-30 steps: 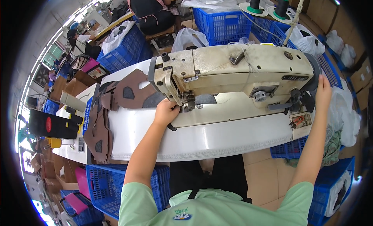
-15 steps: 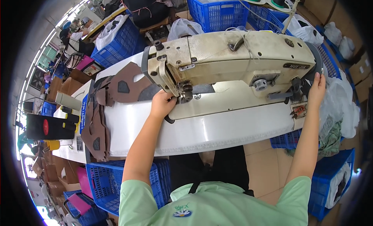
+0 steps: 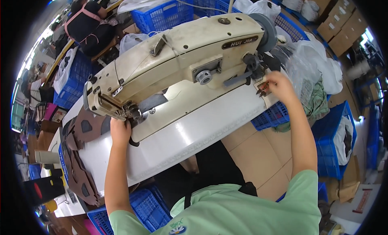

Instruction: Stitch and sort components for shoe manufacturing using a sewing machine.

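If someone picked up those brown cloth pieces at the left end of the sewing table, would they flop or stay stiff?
Probably floppy: the brown cloth pieces look thin and wavy-edged where they overlap. The dark patches, if an added layer, may be slightly stiffer. On the shiny white tabletop, a push would likely slide or bunch them.

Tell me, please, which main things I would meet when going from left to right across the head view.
Black boxy unit with a red oval, brown cut pieces, left hand, round metal dial on the sewing machine, right hand, blue crate.
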The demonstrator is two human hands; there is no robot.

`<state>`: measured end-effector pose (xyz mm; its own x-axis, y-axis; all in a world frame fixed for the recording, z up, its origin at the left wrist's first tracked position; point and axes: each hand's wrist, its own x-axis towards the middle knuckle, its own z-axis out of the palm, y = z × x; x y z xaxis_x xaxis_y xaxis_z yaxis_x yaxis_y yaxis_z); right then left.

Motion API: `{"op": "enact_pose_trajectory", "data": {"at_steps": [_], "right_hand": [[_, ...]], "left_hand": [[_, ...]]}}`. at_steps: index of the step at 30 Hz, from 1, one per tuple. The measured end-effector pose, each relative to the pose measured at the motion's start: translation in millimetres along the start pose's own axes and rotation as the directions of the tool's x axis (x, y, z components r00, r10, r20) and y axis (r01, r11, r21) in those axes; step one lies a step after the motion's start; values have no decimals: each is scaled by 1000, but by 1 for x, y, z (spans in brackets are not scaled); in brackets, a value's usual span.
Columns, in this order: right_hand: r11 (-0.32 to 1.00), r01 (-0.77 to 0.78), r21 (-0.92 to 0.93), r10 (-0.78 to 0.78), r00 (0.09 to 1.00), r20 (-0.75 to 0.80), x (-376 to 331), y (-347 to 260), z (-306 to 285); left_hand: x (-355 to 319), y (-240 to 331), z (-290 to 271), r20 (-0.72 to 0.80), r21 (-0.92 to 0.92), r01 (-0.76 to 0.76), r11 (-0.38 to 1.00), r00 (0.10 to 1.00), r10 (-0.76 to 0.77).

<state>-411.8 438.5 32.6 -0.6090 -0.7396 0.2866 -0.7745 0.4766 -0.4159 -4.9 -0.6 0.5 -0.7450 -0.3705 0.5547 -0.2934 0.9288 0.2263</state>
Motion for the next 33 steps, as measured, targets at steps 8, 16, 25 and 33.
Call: {"op": "enact_pose_trajectory", "data": {"at_steps": [8,16,25,33], "right_hand": [[955,207,-213,-222,974,-47,-18,-9,14],[590,-110,800,398,902,-170,-37,-60,34],[187,-450,873,146,892,428,-31,-228,96],[511,111,853,-206,979,-4,-12,-418,166]], "left_hand": [[16,-12,12,155,234,87,968,980,-125],[22,13,2,371,437,0,900,911,-180],[23,-9,1,480,532,41,845,808,-342],[14,-19,13,237,525,100,845,937,-258]]}}
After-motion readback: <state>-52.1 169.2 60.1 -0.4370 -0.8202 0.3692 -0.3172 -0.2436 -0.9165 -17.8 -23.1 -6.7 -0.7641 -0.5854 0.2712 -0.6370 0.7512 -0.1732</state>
